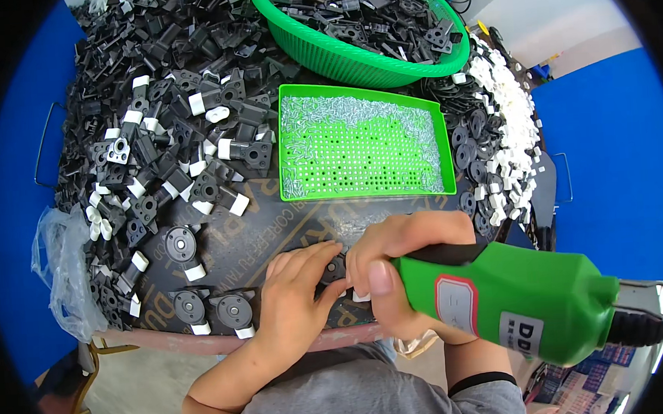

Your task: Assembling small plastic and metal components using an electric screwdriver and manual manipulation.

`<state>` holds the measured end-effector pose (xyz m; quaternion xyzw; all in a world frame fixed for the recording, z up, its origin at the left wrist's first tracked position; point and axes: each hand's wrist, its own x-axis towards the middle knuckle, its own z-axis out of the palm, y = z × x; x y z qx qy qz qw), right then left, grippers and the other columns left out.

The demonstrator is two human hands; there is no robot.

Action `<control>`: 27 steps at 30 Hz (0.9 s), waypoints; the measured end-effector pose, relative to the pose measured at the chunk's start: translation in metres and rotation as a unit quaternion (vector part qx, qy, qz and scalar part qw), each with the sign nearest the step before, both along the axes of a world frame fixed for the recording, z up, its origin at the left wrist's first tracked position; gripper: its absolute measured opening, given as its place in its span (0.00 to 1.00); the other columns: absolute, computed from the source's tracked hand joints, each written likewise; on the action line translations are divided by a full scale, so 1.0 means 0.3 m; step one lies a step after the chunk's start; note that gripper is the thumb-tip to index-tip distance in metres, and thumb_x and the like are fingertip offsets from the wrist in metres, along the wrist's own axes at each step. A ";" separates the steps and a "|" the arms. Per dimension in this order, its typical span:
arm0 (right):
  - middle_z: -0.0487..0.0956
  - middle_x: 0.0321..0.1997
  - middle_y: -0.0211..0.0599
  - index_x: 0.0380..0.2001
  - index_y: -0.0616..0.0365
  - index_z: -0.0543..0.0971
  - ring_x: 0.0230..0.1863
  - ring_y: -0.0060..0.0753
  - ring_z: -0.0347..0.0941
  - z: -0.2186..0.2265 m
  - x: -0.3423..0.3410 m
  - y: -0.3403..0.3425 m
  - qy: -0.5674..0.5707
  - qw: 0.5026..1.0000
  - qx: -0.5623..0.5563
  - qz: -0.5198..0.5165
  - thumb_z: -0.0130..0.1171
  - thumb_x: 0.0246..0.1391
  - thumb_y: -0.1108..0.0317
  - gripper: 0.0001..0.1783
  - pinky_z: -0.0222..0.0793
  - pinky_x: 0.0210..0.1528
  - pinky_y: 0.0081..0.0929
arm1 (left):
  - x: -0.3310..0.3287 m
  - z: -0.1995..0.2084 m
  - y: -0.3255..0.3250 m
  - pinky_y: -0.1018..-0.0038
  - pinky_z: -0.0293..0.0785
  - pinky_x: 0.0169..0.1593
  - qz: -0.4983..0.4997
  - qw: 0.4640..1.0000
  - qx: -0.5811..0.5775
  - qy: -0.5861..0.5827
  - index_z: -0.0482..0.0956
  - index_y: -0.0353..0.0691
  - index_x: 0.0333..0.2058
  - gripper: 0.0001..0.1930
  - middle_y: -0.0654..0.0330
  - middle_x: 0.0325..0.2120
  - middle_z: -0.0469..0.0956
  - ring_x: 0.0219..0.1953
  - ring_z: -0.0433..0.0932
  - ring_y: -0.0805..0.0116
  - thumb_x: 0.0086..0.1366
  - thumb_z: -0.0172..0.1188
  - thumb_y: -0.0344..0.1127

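Observation:
My right hand (405, 252) is wrapped round a green electric screwdriver (501, 295), whose body points out to the right with a black cord at its rear. Its tip is hidden by my fingers. Close beside it, my left hand (291, 295) pinches a small black round plastic part (334, 270) against the table, partly covered by the fingers. To the left lie three black assemblies with round discs and white ends: one assembly (180, 245) farther off, another assembly (189, 308) and a third assembly (234, 311) near the front edge.
A shallow green perforated tray (359, 157) holds many small silver screws. Behind it stands a green basket (339, 57) full of black parts. Black brackets (156, 141) with white pieces heap at left; black discs (476, 147) and white pieces (510, 108) at right. A plastic bag (61, 273) hangs left.

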<state>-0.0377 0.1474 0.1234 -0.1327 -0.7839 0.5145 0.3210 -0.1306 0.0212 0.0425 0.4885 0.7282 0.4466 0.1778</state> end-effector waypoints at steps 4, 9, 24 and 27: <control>0.72 0.22 0.38 0.47 0.52 0.62 0.21 0.30 0.71 0.019 0.026 0.065 0.139 0.985 -0.027 0.094 0.59 0.61 0.73 0.17 0.73 0.25 0.33 | 0.001 0.002 -0.001 0.59 0.70 0.55 -0.013 1.000 -0.009 0.006 0.78 0.37 0.51 0.24 0.54 0.49 0.80 0.50 0.77 0.51 0.54 0.72 0.35; 0.68 0.21 0.34 0.48 0.48 0.64 0.16 0.28 0.64 -0.024 -0.010 0.229 0.250 0.964 -0.053 -0.075 0.52 0.62 0.70 0.13 0.67 0.20 0.30 | 0.016 -0.004 0.018 0.59 0.69 0.58 -0.023 1.000 0.006 -0.001 0.75 0.35 0.54 0.28 0.51 0.52 0.77 0.53 0.74 0.49 0.56 0.71 0.39; 0.69 0.21 0.33 0.48 0.53 0.64 0.16 0.26 0.64 -0.147 -0.072 0.308 0.238 0.966 -0.023 -0.093 0.53 0.64 0.72 0.12 0.67 0.20 0.29 | -0.002 -0.011 -0.003 0.59 0.69 0.60 -0.008 0.999 -0.015 -0.028 0.77 0.36 0.53 0.28 0.49 0.51 0.78 0.56 0.74 0.48 0.54 0.73 0.37; 0.69 0.21 0.33 0.48 0.53 0.64 0.16 0.26 0.64 -0.143 -0.074 0.306 0.241 0.966 -0.036 -0.087 0.53 0.64 0.72 0.12 0.67 0.20 0.29 | -0.002 -0.010 -0.004 0.59 0.69 0.60 -0.009 1.000 -0.017 -0.024 0.77 0.36 0.53 0.28 0.49 0.51 0.78 0.56 0.74 0.48 0.54 0.73 0.37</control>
